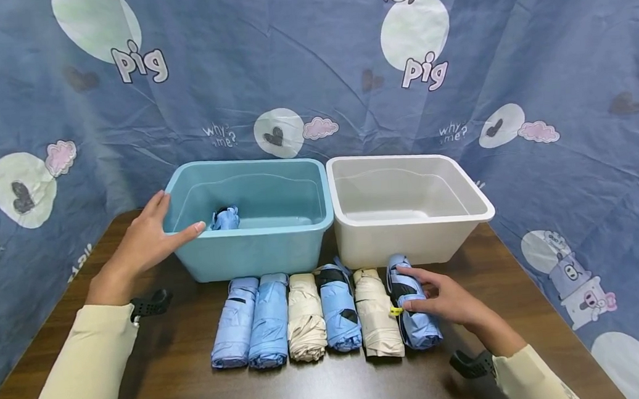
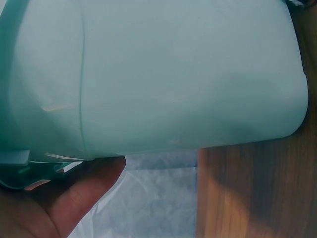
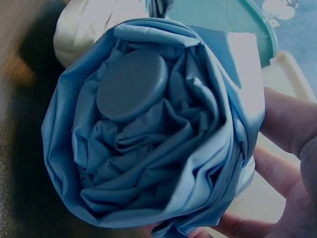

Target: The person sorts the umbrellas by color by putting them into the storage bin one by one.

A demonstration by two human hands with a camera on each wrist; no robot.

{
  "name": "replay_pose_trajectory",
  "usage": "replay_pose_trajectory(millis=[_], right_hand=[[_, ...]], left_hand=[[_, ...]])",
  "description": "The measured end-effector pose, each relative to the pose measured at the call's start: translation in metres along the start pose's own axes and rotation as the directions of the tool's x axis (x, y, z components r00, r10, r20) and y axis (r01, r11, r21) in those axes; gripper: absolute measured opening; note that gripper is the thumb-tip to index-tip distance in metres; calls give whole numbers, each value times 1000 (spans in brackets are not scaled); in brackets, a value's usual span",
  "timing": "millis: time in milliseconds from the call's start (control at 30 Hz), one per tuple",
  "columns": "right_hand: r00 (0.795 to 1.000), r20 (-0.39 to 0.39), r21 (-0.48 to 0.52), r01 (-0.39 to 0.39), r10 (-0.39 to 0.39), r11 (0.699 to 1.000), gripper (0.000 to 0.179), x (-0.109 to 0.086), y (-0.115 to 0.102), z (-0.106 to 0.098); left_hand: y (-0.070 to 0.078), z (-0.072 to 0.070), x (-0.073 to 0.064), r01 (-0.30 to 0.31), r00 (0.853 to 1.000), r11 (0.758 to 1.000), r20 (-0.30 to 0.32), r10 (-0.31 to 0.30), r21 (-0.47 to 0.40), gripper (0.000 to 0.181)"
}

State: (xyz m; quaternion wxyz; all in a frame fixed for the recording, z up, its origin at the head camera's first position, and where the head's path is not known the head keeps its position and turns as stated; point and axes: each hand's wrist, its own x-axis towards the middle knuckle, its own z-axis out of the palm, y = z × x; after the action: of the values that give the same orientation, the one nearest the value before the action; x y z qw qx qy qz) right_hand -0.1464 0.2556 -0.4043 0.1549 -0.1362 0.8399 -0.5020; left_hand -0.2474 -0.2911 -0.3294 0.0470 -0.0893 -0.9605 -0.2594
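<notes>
My right hand grips the blue umbrella, thumb and fingers bent round it. It is the last of the row toward the right edge of the table, just beside a cream umbrella and in front of the white tub. Its long axis runs from near edge to far edge, the far end leaning slightly left; the coiled end, a smooth round cap among its folds, points toward the near edge. The cloth is creased, with black patches, and a yellow tag shows by my thumb. My left hand is spread, resting on the teal tub at its near left corner.
</notes>
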Motion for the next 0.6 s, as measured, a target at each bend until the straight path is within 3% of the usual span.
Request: replay_pose_trajectory(millis=[600], right_hand=[[999, 1, 94, 54, -54, 994, 69, -7, -27, -7]], left_hand=[[0, 2, 2, 2, 1000, 1000, 2, -2, 4, 108]])
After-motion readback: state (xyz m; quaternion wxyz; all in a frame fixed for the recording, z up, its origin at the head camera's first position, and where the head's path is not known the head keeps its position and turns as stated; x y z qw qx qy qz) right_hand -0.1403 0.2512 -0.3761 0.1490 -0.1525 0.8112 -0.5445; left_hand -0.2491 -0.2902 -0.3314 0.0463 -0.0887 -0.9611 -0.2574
